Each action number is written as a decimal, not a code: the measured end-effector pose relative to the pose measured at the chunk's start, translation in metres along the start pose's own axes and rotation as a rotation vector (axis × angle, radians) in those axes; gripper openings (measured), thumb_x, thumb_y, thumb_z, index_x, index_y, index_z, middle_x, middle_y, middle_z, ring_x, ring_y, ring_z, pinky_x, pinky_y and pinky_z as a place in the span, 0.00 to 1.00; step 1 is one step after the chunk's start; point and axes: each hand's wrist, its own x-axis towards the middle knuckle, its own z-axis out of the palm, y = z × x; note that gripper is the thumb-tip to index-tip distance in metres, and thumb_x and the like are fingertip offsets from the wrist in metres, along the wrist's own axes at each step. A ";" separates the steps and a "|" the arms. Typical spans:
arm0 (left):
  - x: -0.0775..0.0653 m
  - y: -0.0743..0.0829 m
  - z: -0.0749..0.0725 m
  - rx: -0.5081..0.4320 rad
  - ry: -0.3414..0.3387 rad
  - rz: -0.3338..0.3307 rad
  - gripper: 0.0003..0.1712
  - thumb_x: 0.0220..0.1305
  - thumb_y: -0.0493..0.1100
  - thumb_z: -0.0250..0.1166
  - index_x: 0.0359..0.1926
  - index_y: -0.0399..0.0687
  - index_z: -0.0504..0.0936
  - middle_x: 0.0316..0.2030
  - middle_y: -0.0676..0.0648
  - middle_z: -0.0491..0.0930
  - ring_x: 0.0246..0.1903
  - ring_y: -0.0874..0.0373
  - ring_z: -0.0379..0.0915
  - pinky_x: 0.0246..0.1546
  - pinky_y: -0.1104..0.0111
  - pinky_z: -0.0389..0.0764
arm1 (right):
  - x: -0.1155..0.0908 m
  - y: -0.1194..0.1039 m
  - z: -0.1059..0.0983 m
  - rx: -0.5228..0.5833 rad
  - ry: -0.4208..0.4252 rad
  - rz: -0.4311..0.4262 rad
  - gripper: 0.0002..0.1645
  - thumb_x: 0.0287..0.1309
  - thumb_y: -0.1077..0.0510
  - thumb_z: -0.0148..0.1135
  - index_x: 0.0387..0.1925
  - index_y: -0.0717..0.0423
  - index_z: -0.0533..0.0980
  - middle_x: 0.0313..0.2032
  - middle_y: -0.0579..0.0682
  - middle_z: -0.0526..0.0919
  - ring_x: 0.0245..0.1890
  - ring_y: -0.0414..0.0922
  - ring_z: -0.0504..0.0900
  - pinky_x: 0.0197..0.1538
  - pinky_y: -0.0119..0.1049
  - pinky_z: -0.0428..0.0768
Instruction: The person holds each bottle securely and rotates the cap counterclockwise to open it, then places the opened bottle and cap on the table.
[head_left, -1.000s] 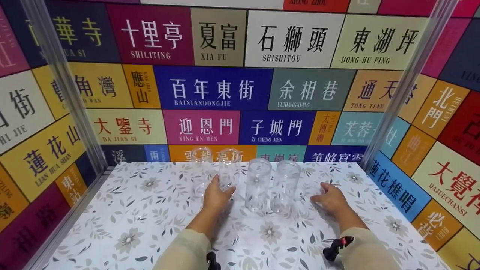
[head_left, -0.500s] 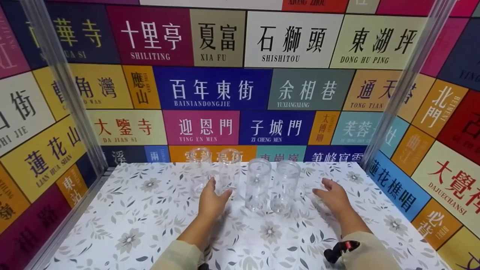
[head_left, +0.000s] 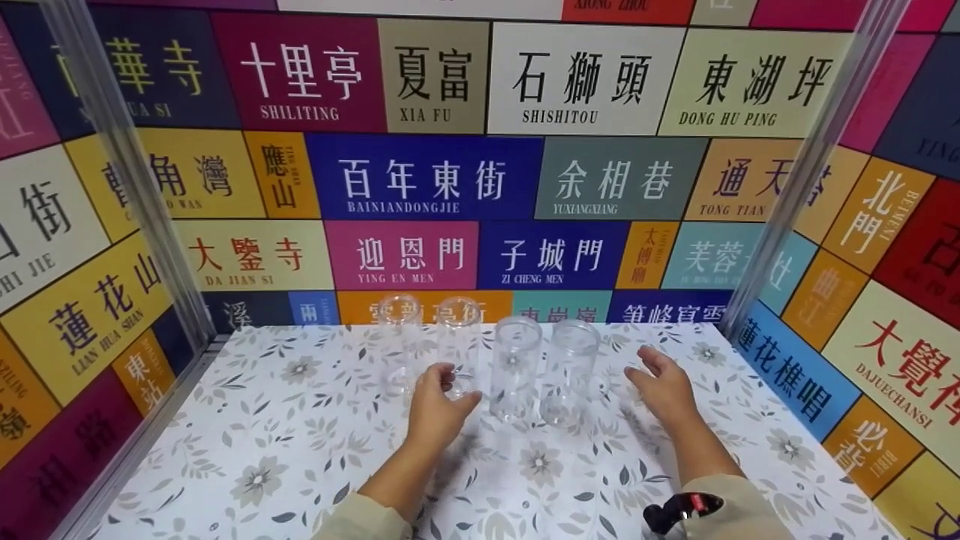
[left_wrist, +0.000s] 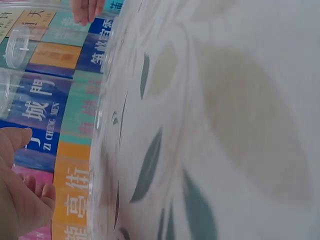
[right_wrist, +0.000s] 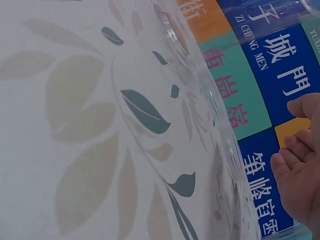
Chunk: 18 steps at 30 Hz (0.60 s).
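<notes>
Several clear, cylindrical plastic containers stand upright in a row on the table. In the head view, the far-left container and its neighbour are just beyond my left hand, whose loosely bent fingers hold nothing. Contact with either container cannot be told. The left wrist view also shows that left hand with a gap between thumb and fingers. Further right come a third container and the far-right container. My right hand hovers right of that last one, apart from it, fingers relaxed; the right wrist view shows this hand holding nothing.
A white table with a leaf-and-flower print lies under everything. Behind it rises a wall of coloured name panels. Metal posts stand at the table's back corners. A small black-and-red device sits at the right sleeve.
The far-left container has shifted slightly left. My left hand has come away from it, moved a little right and bent its fingers. The right hand has risen slightly, its fingers more spread.
</notes>
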 end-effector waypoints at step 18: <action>0.007 0.005 0.025 -0.058 -0.381 -0.089 0.53 0.60 0.46 0.80 0.81 0.44 0.63 0.77 0.37 0.70 0.79 0.37 0.63 0.80 0.44 0.67 | -0.017 -0.028 0.017 0.126 0.029 -0.049 0.37 0.78 0.53 0.59 0.81 0.58 0.62 0.81 0.58 0.66 0.83 0.54 0.62 0.84 0.50 0.65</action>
